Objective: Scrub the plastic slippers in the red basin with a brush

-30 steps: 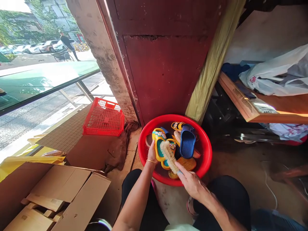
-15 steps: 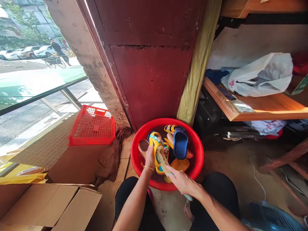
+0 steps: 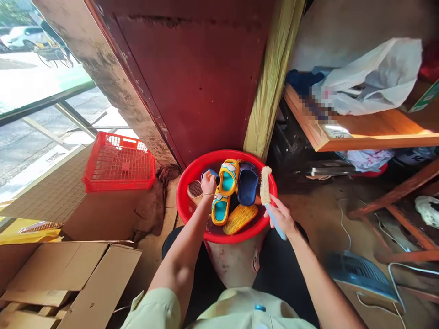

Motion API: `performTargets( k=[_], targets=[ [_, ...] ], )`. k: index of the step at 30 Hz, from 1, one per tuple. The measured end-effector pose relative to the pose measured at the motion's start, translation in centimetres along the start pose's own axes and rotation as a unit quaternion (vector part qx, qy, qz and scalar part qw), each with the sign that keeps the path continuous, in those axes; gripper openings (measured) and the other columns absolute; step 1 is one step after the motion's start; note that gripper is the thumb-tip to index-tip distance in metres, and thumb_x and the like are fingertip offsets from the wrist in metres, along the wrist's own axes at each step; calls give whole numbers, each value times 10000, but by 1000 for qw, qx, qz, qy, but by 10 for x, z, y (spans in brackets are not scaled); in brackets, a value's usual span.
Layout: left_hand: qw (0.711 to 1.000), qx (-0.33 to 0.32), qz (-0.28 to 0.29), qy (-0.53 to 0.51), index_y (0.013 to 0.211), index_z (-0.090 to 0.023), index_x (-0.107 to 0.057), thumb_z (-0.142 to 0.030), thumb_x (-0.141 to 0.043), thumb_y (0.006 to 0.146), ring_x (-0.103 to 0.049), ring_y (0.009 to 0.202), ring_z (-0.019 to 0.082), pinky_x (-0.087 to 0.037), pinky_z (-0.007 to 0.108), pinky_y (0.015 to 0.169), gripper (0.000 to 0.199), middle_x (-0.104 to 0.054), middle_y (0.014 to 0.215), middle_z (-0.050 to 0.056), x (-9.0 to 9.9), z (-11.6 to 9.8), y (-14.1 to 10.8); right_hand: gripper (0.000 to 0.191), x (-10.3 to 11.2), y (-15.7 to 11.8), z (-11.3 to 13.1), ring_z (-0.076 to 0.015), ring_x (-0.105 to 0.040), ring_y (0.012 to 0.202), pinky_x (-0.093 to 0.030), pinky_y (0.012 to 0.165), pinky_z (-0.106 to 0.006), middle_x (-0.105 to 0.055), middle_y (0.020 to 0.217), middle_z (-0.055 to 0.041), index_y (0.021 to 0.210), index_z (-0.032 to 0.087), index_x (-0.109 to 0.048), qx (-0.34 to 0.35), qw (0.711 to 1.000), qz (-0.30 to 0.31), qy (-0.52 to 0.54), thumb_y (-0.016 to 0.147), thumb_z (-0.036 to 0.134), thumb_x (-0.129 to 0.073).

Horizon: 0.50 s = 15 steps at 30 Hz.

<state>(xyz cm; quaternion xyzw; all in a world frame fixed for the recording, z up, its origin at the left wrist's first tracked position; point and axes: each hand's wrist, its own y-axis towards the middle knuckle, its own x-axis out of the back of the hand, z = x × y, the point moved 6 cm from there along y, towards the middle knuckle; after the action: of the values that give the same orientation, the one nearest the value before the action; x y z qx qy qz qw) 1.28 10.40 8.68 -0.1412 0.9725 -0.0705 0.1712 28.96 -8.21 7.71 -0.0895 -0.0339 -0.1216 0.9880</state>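
Note:
A red basin (image 3: 179,201) in front of my knees holds several clogs in dark water. My left hand (image 3: 208,183) is over its left side, fingers curled at the edge of a blue clog (image 3: 213,173) that it partly hides. Right beside it, a yellow clog (image 3: 228,177) with a turquoise inside lies on top, with a similar yellow clog (image 3: 220,209) below. A dark blue clog (image 3: 247,183) and a yellow sole (image 3: 241,219) show to the right. My right hand (image 3: 281,218) grips the blue handle of a scrub brush (image 3: 265,186), bristles up, over the basin's right rim.
A red plastic crate (image 3: 120,167) and cardboard boxes (image 3: 58,269) are on the left. A dark red door (image 3: 192,82) stands behind the basin. At right are a wooden shelf (image 3: 377,137) with a plastic bag (image 3: 373,77), a fan (image 3: 363,274) and loose cables.
My left hand has let go of the yellow clog, now lying in the basin, and moved to the blue clog. My right hand has lifted the brush away to the right. The view has tilted down.

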Motion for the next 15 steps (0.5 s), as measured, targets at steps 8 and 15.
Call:
performTargets(
  k=[8,15],
  targets=[
    [953,108,268,86,915,-229,-756,-131,-844,589,-453,1416,384,-298,464,1225,352,-692,1197,174,17,93,-109,891,7,11,-32,-116,-531,401,-393,383,-230,-703,713,6,1562,176,-355,-65,993,-11,94,829,595,-638],
    [936,58,221,268,988,-209,-728,-482,-855,597,-387,1450,453,-142,545,1247,493,-635,1254,232,17,132,-97,878,-20,3,-31,-124,-532,369,-418,373,-233,-689,635,6,1549,114,-391,-46,998,49,-17,840,591,-591]
  ],
)
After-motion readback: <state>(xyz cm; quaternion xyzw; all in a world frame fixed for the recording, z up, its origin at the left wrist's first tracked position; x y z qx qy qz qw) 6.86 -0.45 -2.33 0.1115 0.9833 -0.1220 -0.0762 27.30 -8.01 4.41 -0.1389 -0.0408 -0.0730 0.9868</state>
